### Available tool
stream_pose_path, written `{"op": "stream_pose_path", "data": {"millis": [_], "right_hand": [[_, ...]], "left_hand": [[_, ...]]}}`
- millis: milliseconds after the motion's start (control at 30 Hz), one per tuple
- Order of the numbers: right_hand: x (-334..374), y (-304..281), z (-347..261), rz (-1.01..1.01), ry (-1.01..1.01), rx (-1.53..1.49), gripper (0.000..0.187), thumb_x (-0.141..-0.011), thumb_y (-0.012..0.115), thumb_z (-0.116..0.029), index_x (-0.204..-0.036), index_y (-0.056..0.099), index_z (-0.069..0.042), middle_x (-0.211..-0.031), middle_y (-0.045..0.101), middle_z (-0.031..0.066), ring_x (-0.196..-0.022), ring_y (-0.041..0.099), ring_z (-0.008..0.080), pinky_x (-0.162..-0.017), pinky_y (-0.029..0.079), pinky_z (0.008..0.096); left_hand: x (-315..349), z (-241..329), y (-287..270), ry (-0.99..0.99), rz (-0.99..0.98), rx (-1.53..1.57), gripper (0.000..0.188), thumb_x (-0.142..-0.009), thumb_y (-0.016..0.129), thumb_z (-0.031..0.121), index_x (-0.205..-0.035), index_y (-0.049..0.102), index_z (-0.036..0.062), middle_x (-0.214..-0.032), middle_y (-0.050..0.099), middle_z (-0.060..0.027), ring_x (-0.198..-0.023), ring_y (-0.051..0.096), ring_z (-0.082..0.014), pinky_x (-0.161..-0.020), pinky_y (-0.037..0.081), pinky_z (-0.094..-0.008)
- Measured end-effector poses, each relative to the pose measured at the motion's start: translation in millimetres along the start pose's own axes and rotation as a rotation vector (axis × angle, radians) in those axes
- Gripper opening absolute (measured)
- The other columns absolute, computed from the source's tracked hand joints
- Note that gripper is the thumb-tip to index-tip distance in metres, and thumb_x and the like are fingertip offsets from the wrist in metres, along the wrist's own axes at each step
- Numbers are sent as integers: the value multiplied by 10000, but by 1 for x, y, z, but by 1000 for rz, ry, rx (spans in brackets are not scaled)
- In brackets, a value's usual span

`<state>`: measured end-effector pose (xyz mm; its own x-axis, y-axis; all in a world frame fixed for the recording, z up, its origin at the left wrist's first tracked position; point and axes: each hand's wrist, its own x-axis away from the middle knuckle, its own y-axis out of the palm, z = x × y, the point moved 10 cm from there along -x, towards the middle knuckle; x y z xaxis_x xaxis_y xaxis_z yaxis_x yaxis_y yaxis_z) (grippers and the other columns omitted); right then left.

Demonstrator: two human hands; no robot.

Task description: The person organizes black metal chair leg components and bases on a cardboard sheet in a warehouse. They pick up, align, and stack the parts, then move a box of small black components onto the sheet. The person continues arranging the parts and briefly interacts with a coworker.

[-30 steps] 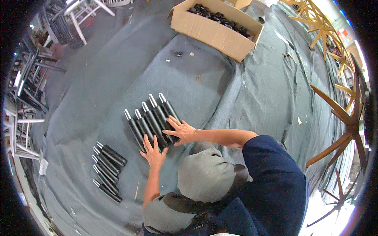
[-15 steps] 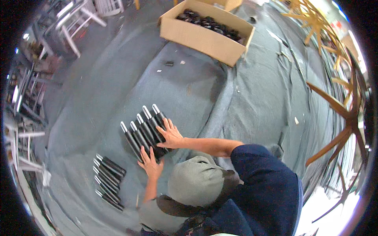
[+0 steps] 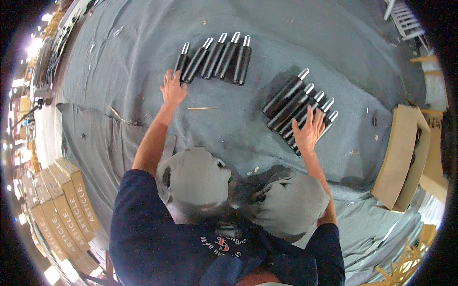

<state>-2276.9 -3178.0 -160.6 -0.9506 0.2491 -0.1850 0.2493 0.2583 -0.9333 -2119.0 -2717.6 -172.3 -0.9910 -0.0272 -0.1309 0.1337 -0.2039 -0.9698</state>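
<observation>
Two rows of black gas-lift cylinders with shiny silver ends lie on a grey cloth. At the far left of the pair is a row of several cylinders (image 3: 214, 57), side by side and fanned slightly. My left hand (image 3: 173, 90) rests with fingers apart at the near end of its leftmost cylinder, touching it and covering its lower part. To the right, a second row of cylinders (image 3: 283, 97) lies slanted, silver ends pointing away and right. My right hand (image 3: 307, 131) lies spread across the right-hand cylinders of that row, hiding parts of them.
Grey cloth (image 3: 238, 114) covers the floor, with folds. An open cardboard box (image 3: 393, 152) stands at the right. Stacked cartons (image 3: 64, 209) are at the lower left. A thin wooden strip (image 3: 202, 108) lies between the hands. A pale slatted chair (image 3: 405, 21) is at the upper right.
My view has turned left and my body has shifted. Both hands were on the larger row; now my left hand has moved over to the other row, while the right stays there.
</observation>
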Motion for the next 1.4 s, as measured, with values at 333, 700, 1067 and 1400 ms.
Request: {"op": "stream_pose_path", "data": {"millis": [333, 700, 1067, 1400], "right_hand": [[-142, 144, -144, -570, -28, -313, 629, -732, 621, -360, -1185, 447, 41, -1080, 578, 243, -1012, 567, 359, -878, 442, 401], [-154, 229, -176, -717, 546, -1097, 568, -665, 714, -281, -1103, 496, 8, -1037, 582, 155, -917, 585, 272, -806, 475, 396], [-157, 191, -243, -748, 444, -1293, 690, -681, 743, -332, -1214, 407, -50, -1062, 529, 108, -979, 526, 228, -856, 437, 370], [-158, 205, -233, -685, 427, -1198, 787, -637, 752, -427, -1246, 422, -52, -1156, 532, 149, -1077, 508, 267, -902, 402, 383]], "left_hand": [[-66, -92, 80, -246, -458, 303, 570, -568, 663, 215, -1059, 542, -49, -902, 621, -208, -850, 619, -325, -763, 485, -385], [-87, -9, 96, -440, -760, 1282, 517, -683, 664, 237, -1111, 513, -12, -964, 592, -92, -870, 561, -193, -770, 453, -327], [-79, 43, 84, -229, -513, 967, 601, -642, 677, 222, -1138, 472, -49, -993, 550, -161, -901, 565, -266, -812, 459, -345], [-73, 29, 84, -450, -421, 1204, 798, -668, 756, 325, -1267, 370, -34, -1128, 535, -173, -988, 558, -244, -824, 456, -349]]}}
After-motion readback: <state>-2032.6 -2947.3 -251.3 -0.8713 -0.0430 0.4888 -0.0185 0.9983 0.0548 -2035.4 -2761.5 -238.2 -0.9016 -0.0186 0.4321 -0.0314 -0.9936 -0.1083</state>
